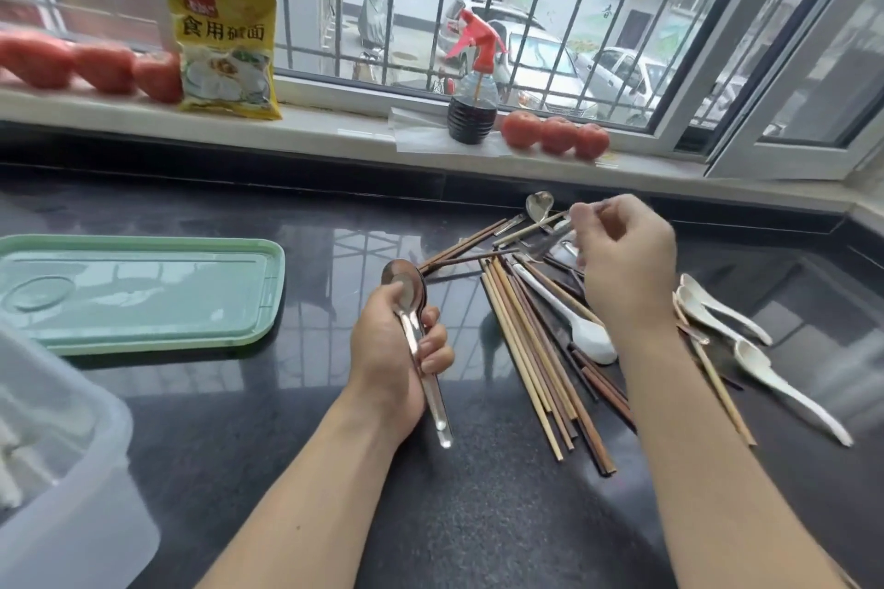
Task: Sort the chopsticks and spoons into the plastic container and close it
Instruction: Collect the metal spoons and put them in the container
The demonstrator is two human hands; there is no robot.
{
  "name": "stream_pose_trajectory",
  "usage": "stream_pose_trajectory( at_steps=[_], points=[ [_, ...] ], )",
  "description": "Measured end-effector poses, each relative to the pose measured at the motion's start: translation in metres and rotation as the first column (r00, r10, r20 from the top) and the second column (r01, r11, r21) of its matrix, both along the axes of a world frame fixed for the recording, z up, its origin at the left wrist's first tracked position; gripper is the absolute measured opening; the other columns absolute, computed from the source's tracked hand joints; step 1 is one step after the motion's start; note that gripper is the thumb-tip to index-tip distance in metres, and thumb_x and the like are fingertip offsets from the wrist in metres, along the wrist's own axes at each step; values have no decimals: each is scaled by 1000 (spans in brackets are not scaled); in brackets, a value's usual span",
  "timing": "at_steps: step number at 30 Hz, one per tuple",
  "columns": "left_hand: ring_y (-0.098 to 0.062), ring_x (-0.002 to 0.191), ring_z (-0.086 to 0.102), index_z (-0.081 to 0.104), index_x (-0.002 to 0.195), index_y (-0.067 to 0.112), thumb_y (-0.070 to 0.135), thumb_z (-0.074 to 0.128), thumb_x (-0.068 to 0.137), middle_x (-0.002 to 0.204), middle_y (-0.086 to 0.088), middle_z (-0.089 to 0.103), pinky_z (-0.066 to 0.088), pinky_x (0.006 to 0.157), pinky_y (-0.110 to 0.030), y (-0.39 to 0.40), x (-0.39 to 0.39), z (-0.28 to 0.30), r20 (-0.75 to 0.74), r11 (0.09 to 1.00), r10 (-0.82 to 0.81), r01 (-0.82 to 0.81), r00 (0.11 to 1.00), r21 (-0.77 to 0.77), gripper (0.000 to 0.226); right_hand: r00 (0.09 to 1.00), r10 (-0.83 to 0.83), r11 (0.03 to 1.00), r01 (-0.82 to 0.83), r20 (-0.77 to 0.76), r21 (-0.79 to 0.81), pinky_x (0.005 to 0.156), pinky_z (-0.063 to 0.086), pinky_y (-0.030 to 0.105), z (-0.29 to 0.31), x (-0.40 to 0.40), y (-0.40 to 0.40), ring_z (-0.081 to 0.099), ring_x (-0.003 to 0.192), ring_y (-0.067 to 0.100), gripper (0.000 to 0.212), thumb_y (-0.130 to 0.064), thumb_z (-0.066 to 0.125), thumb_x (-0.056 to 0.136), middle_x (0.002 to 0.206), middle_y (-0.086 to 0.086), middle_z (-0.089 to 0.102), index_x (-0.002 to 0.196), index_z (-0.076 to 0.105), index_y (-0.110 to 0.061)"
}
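Note:
My left hand grips a small stack of metal spoons by the handles, bowls pointing away from me. My right hand hovers over a jumbled pile of wooden chopsticks, fingers curled as if pinching something thin; what it holds is blurred. More metal spoons lie at the pile's far end. White ceramic spoons rest on the right, and one lies among the chopsticks. The clear plastic container sits at the lower left. Its green lid lies flat beyond it.
The dark stone counter ends at a raised ledge and a windowsill. On the sill stand a yellow food packet, a spray bottle and rows of tomatoes.

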State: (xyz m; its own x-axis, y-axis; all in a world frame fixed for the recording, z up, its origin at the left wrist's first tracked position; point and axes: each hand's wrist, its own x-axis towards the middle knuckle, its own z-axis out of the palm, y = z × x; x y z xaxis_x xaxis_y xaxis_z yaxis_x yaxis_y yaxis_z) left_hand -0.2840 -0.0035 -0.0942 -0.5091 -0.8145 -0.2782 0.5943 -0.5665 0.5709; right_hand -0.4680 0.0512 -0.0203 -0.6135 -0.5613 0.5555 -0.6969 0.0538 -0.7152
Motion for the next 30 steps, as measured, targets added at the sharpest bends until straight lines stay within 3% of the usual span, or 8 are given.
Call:
stream_pose_trajectory(
  at_steps=[4, 6, 10, 13, 17, 20, 24, 30],
  points=[
    [-11, 51, 25, 44, 94, 14, 43, 40, 105, 69, -1, 40, 21, 38, -21, -2, 5, 5, -25, 999, -4, 5, 1000, 36, 31, 919, 131, 962, -208, -372, -177, 62, 51, 22, -39, 57, 20, 65, 65, 14, 10, -15, 70, 96, 74, 0, 69, 92, 72, -7],
    [-11, 52, 25, 46, 92, 14, 49, 38, 106, 69, -1, 41, 22, 40, -21, -3, 7, 4, -17, 999, 2, -1, 1000, 35, 39, 848, 198, 928, -324, -492, -184, 62, 53, 23, -50, 64, 21, 69, 68, 14, 5, -6, 75, 91, 78, 2, 73, 91, 75, -2],
    [-12, 48, 28, 49, 87, 11, 60, 32, 105, 68, -2, 39, 25, 39, -22, -8, 10, 3, -13, 999, 14, -14, 1000, 50, 55, 677, 466, 808, -588, -570, -36, 66, 58, 27, -59, 80, 23, 72, 81, 7, 8, -5, 73, 93, 89, -3, 76, 92, 77, 2],
    [-13, 48, 29, 45, 80, 15, 69, 30, 101, 67, -2, 39, 29, 37, -25, -13, 15, 1, 32, 996, 10, -13, 999, 93, 60, 571, 505, 803, -587, -648, 109, 66, 52, 19, -64, 86, 22, 68, 74, 9, 9, -7, 71, 95, 85, -2, 75, 92, 78, -3],
    [-14, 50, 29, 46, 91, 14, 68, 37, 100, 66, -1, 37, 30, 36, -23, -16, 19, -1, 75, 990, 3, -14, 997, 139, 55, 511, 576, 779, -578, -637, 241, 64, 56, 33, -65, 87, 21, 70, 78, 15, 8, -10, 69, 95, 89, -1, 74, 93, 75, -6],
    [-13, 49, 35, 44, 108, 14, 36, 42, 109, 70, -4, 44, 35, 42, -24, -14, 16, -1, 102, 990, 134, -137, 986, 30, 22, 517, 626, 765, -552, -583, 332, 67, 55, 32, -66, 85, 20, 67, 80, 13, 9, -8, 68, 92, 88, -3, 72, 99, 74, -9],
    [-13, 50, 35, 48, 105, 16, 25, 38, 111, 71, -3, 46, 35, 47, -25, -11, 14, 1, 169, 989, 127, -112, 977, -96, 15, 566, 715, 698, -616, -410, 366, 80, 55, 29, -67, 79, 20, 65, 92, 10, 26, 3, 65, 91, 97, -5, 71, 111, 74, -11],
    [-14, 52, 44, 48, 109, 19, 27, 36, 112, 72, 0, 50, 43, 55, -27, -4, 15, 5, 142, 986, 65, -42, 988, -164, 15, 883, 470, 881, -468, -6, 73, 62, 55, 29, -64, 57, 17, 65, 69, 16, 38, 15, 52, 91, 80, -5, 69, 103, 74, -14]
  ],
)
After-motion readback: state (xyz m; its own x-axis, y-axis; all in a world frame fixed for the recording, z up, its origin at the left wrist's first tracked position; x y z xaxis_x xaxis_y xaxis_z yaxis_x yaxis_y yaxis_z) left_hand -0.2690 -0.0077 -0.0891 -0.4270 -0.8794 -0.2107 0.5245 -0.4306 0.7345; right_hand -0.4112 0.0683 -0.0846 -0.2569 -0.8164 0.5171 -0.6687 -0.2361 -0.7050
